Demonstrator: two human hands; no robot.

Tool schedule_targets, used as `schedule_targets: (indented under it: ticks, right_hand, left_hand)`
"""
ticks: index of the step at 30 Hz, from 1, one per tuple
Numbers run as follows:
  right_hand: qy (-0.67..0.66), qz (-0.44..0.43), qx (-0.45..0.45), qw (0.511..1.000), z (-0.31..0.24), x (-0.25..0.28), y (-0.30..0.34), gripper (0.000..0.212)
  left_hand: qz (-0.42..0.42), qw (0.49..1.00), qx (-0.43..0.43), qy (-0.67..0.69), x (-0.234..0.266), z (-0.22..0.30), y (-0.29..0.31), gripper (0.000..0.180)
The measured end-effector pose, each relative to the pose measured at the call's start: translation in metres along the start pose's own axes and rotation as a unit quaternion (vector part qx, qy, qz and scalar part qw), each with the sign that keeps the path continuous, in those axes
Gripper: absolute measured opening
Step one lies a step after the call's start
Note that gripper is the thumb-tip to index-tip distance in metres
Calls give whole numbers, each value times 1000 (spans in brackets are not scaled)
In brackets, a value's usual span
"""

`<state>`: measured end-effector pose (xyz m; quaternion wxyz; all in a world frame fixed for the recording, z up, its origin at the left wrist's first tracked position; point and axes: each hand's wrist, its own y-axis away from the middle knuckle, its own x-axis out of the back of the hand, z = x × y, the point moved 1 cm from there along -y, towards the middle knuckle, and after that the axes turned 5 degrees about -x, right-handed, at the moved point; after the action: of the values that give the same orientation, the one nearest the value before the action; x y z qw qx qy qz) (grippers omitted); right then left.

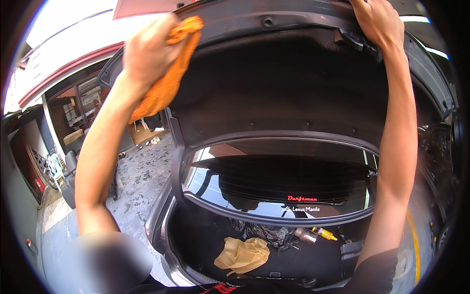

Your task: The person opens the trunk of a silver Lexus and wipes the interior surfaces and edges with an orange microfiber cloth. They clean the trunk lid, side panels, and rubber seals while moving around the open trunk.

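Note:
Raised at the upper left, my left hand [149, 51] is closed round an orange cloth [164, 93], whose loose end hangs below the fist. The hand is slightly blurred and close to the left part of the raised trunk lid's edge. My right hand [379, 24] reaches up to the right part of the same trunk lid [289, 73] and grips its edge; its fingertips are cut off by the top of the picture. The lid's dark lined underside faces me, above the car's rear window [284, 176].
In the open trunk [196, 235] lie a crumpled tan paper or cloth [242, 255], a black plastic bag [269, 234], a clear container [306, 235] and a yellow bottle [324, 233]. Left of the car are a dark seat [68, 179], a pale green chair [55, 169] and a doorway.

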<state>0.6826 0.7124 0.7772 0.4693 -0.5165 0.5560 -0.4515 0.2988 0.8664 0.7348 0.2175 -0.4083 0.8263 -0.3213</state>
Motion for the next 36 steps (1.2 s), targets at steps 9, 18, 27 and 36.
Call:
schedule_targets:
  ticks: [9, 18, 27, 36]
  right_hand:
    - [-4, -28, 56, 998, 7, 5, 1, 73]
    - [27, -60, 19, 998, -10, 13, 4, 74]
    - [25, -11, 32, 999, 6, 0, -3, 76]
    - [32, -29, 30, 999, -2, 5, 0, 69]
  left_hand:
    - [22, 1000, -10, 15, -7, 61, -60, 24]
    - [76, 996, -34, 33, -25, 71, -61, 22]
    - [80, 997, -11, 18, -29, 82, -69, 23]
    - [54, 997, 28, 47, -22, 72, -46, 22]
